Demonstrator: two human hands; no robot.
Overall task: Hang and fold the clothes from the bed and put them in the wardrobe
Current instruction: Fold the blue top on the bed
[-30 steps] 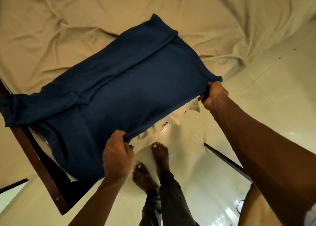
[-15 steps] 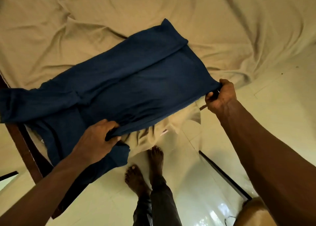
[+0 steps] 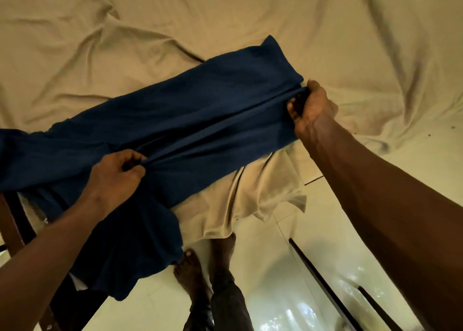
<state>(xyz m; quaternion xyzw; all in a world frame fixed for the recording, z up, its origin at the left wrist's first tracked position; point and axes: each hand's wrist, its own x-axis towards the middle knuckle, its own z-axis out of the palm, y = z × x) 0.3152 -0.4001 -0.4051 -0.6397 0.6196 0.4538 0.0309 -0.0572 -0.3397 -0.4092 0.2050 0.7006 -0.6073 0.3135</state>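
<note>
The garment [image 3: 200,120] lies on the sheet [image 3: 225,17] along the bed's near edge, running from lower left to upper right. Its left end spills over the edge and hangs down beside the bed frame [image 3: 15,220]. The left hand [image 3: 115,175] grips a fold towards the garment's left; the right hand [image 3: 310,107] grips that fold at the right end. A flap of sheet hangs below, between them, above the feet [image 3: 190,268] on the floor [image 3: 275,268].
</note>
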